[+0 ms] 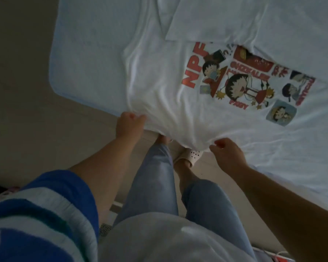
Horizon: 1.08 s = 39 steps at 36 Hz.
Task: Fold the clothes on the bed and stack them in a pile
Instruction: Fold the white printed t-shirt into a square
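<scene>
The white T-shirt lies spread across the bed, filling the centre and right of the frame. Its printed cartoon graphic, with red lettering, faces up at centre right. The shirt's lower hem hangs over the bed edge at mid-frame, and the cloth is creased there. A sleeve or folded panel of pale fabric overlaps the shirt at the upper centre.

The left hand is at the hem's left corner, left of centre. Its fingers are curled and pinch the fabric; the forearm runs down toward the lower left, ending in a blue-and-white striped sleeve.

The right hand is at the hem's right part, right of centre. Thumb and fingers are bent toward the cloth edge; whether they grip the fabric or only touch it cannot be told. The bare forearm extends to the lower right corner.

Between the arms, light blue trousers and a pale perforated slipper stand on the beige floor.
</scene>
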Tool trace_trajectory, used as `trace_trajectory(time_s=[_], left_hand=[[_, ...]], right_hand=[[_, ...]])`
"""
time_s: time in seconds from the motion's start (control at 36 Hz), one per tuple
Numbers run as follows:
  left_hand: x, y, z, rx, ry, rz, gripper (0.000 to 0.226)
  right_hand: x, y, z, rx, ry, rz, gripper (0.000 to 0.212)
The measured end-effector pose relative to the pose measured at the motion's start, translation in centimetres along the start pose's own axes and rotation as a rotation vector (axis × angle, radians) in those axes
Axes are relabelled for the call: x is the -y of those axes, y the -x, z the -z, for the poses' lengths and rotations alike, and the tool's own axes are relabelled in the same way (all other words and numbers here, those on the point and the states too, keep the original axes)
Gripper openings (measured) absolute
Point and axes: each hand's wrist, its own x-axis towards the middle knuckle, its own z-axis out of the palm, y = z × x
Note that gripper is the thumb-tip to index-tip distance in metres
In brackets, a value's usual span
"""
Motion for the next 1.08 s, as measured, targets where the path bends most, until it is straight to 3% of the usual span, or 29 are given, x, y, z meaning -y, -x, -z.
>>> trace_trajectory(time_s=[0.08,0.22,0.31,0.39,0.58,0.64,0.69,0.81,0.92,1.0,1.08], left_hand=[[1.1,0.2,-0.6,-0.021,0.178,0.056,0.041],[1.2,-0.3,-1.2,0.044,0.266,0.016,0.036],[2.3,-1.2,-1.6,0.093,0.34,0.119,0.045],[3.4,-1.5,-1.7,0.118,0.491,0.206,0.046],[4.5,-1.8,-1.0,0.106,0.68,0.157,0.036],[4.7,-1.6,-0.9,0.165,0.735,0.142,0.03],[4.9,-1.0,-0.7,0.329,0.756,0.169,0.023],[4.9,0.5,0.0,0.595,0.563,0.09,0.005],[4.1,0.7,1.2,0.575,0.522,0.021,0.019],[2.5,0.6,2.3,0.495,0.569,0.019,0.006],[0.3,0.7,3.4,0.543,0.686,0.05,0.008]], right_hand=[[-1.5,0.4,-0.8,0.067,-0.115,-0.071,0.018],[-2.3,-0.3,-2.7,0.162,-0.637,-0.332,0.017],[-2.0,-0.8,-4.3,0.206,-0.865,-0.441,0.033],[-1.9,-1.2,-5.7,0.152,-1.008,-0.438,0.044],[-1.5,-0.3,-6.6,0.082,-1.254,-0.404,0.021],[-1.3,0.0,-6.5,0.054,-1.278,-0.394,0.029],[-1.1,0.3,-6.1,0.033,-1.282,-0.374,0.034],[-0.6,0.6,-5.5,0.039,-1.178,-0.3,0.026],[0.3,1.5,-4.7,-0.02,-0.994,-0.178,0.02],[1.1,2.4,-3.5,-0.034,-0.879,-0.087,0.017],[2.2,2.8,-1.8,-0.04,-0.934,-0.017,0.008]])
